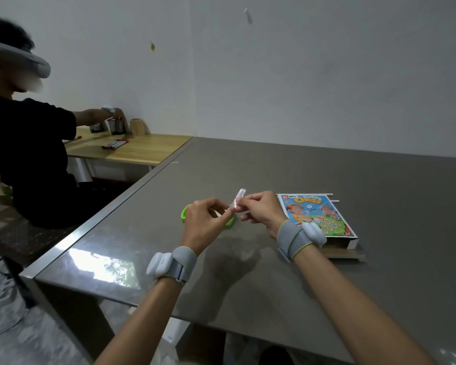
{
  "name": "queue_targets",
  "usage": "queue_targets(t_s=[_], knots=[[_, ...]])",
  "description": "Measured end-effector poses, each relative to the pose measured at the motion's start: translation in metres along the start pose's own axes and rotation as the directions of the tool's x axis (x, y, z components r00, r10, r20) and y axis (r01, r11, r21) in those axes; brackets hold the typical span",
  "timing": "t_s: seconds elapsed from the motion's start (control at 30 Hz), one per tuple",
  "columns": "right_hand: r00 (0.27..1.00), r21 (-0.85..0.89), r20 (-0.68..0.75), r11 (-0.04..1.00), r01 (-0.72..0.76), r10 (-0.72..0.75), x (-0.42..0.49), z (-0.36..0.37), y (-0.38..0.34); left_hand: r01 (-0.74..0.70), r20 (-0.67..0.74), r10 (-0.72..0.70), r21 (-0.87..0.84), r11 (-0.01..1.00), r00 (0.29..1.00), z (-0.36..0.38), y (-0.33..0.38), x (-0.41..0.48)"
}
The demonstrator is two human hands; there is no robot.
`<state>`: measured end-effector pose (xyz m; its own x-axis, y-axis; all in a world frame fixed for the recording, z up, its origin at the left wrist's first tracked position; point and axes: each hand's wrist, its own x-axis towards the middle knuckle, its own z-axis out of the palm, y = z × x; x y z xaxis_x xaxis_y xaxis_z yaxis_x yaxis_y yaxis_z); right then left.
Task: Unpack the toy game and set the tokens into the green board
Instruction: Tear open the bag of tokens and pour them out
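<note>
At centre frame both hands pinch a small clear bag [238,197]: the left hand [206,222] holds its lower end and the right hand [261,209] its middle, above the grey tabletop [274,167]. Its contents are too small to tell. Tearing it low and gently should stop pieces scattering. The green board [185,214] lies half hidden behind the left hand. The opened box [319,217] lies right of centre. Another person [24,154] sits upper left, well apart.

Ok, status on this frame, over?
Left hand and right hand both pinch the clear packet. Green board behind hands, mostly hidden. Game box open at right on table.
</note>
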<state>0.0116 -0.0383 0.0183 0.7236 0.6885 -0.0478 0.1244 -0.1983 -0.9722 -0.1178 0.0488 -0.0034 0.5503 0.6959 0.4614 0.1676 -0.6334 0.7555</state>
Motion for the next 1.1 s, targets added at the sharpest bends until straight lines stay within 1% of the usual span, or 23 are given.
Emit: queue_targets(t_s=[0.1, 0.2, 0.3, 0.4, 0.53, 0.63, 0.73, 0.87, 0.97, 1.1], knots=[[0.999, -0.002, -0.002, 0.999, 0.054, -0.054, -0.001, -0.001, 0.003, 0.040, 0.016, -0.040, -0.016, 0.999, 0.999, 0.001, -0.001, 0.002], [0.996, 0.015, 0.010, 0.996, 0.084, -0.084, -0.001, -0.001, 0.005, 0.098, 0.049, -0.095, -0.076, 0.992, 0.994, 0.000, -0.001, 0.004], [0.991, 0.063, 0.047, 0.990, 0.125, -0.128, -0.001, 0.001, 0.006, 0.125, 0.080, -0.115, -0.134, 0.983, 0.990, -0.004, -0.002, 0.005], [0.982, 0.109, 0.087, 0.981, 0.160, -0.169, -0.002, 0.000, 0.008, 0.157, 0.142, -0.132, -0.188, 0.970, 0.981, -0.008, -0.002, 0.008], [0.967, 0.188, 0.158, 0.967, 0.170, -0.201, -0.004, -0.001, 0.011, 0.210, 0.202, -0.164, -0.232, 0.950, 0.966, -0.012, -0.001, 0.011], [0.957, 0.209, 0.201, 0.964, 0.166, -0.209, -0.007, -0.003, 0.012, 0.224, 0.245, -0.158, -0.270, 0.937, 0.957, -0.013, -0.001, 0.010], [0.959, 0.192, 0.224, 0.973, 0.131, -0.174, -0.008, -0.005, 0.011, 0.216, 0.302, -0.115, -0.324, 0.921, 0.946, -0.014, 0.001, 0.006], [0.969, 0.139, 0.196, 0.983, 0.123, -0.149, -0.010, -0.006, 0.008, 0.180, 0.358, -0.039, -0.367, 0.913, 0.933, -0.013, 0.003, 0.001], [0.971, 0.112, 0.178, 0.984, 0.141, -0.159, -0.010, -0.009, 0.006, 0.204, 0.390, -0.037, -0.395, 0.896, 0.920, -0.011, 0.003, 0.000], [0.966, 0.092, 0.190, 0.983, 0.158, -0.173, -0.010, -0.011, 0.005, 0.203, 0.405, -0.034, -0.384, 0.901, 0.914, -0.011, 0.005, 0.002]])
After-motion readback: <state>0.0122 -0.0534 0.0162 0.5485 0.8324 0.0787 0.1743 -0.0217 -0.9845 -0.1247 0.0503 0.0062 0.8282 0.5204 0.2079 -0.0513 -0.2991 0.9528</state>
